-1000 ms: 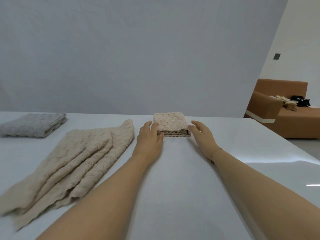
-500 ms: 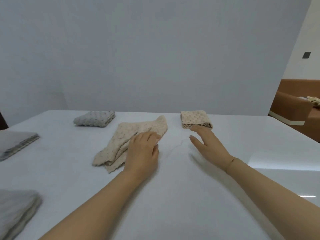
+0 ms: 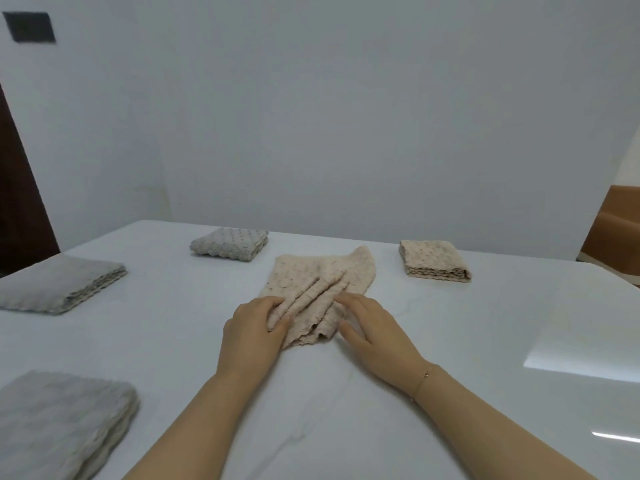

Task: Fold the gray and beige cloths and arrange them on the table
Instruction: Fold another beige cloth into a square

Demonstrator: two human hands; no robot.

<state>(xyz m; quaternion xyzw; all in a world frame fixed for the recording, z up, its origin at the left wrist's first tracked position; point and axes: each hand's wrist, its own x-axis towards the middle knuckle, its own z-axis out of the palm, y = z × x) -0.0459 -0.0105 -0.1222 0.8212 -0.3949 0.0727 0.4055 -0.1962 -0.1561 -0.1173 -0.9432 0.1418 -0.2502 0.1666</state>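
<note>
Left hand: the left hand (image 3: 252, 331) lies at the near left corner of the loose beige cloth (image 3: 317, 295); its fingers curl over the cloth's edge and the thumb (image 3: 277, 326) presses in from the side, so it pinches a fold of fabric.
Right hand: the right hand (image 3: 375, 332) rests at the near right edge of the same cloth, fingers nearly straight and slightly spread, fingertips touching the fabric, palm down over the table (image 3: 346, 410); whether it pinches any cloth cannot be told.
Wrist: a thin bracelet (image 3: 425, 374) circles the right wrist.
Loose beige cloth, place: mid-table, straight ahead of the person, between both hands at its near end.
Loose beige cloth, axis: long axis runs from the near end at the hands away toward the wall, leaning slightly right; the far right corner rises to a rounded point. Several lengthwise ridges bunch up along the middle, and the near end is narrower than the far end.
Folded beige cloth: the folded beige square (image 3: 434, 260) sits to the right, near the far edge, apart from the loose one.
Small gray cloth: a folded gray square (image 3: 229, 244) lies far left of the loose cloth, apart from it.
Gray stacks: one folded gray stack (image 3: 59, 284) on the left edge, another gray stack (image 3: 59, 424) at the near left corner.
</note>
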